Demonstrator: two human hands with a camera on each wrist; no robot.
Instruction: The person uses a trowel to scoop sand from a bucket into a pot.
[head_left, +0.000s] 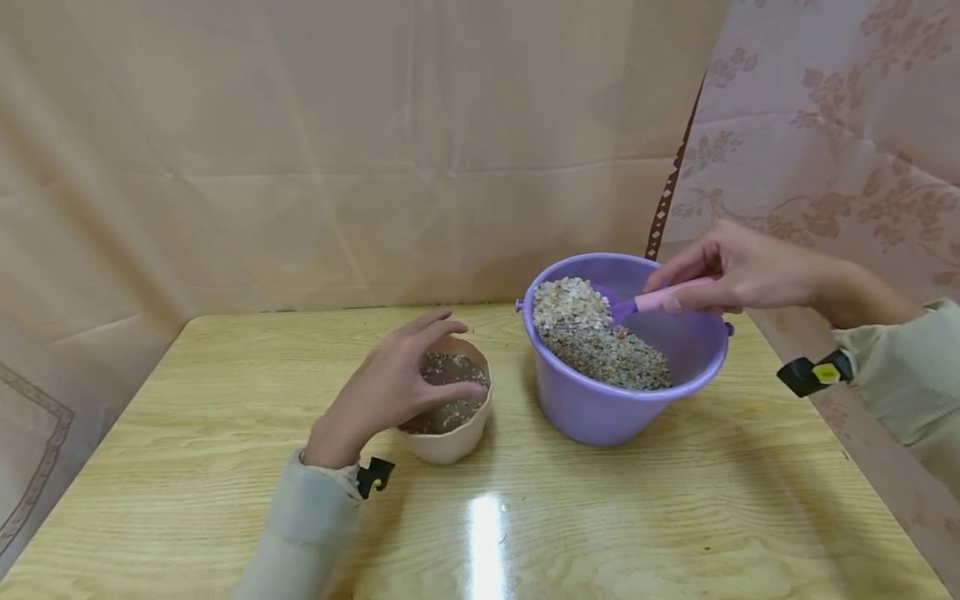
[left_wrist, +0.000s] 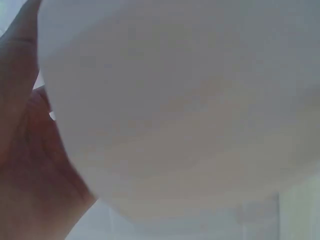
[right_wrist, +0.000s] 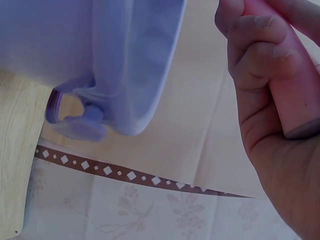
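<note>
left hand (head_left: 390, 387) curls round the near-left rim of the beige pot (head_left: 450, 437), fingers over its gravel fill | pot stands on the wooden table (head_left: 225, 433), just left of the purple bucket (head_left: 600, 408) | bucket part-filled with gravel (head_left: 600, 342) | right hand (head_left: 738, 268) pinches the pink scoop handle (head_left: 667, 296), blade in the gravel

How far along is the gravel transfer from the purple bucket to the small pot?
Partly done: the beige pot already holds gravel, though it looks short of the rim. In hand: the right hand grips the pink-handled scoop, loaded with gravel, inside the purple bucket, while the left hand steadies the pot. Left: plenty of gravel remains in the bucket.
</note>
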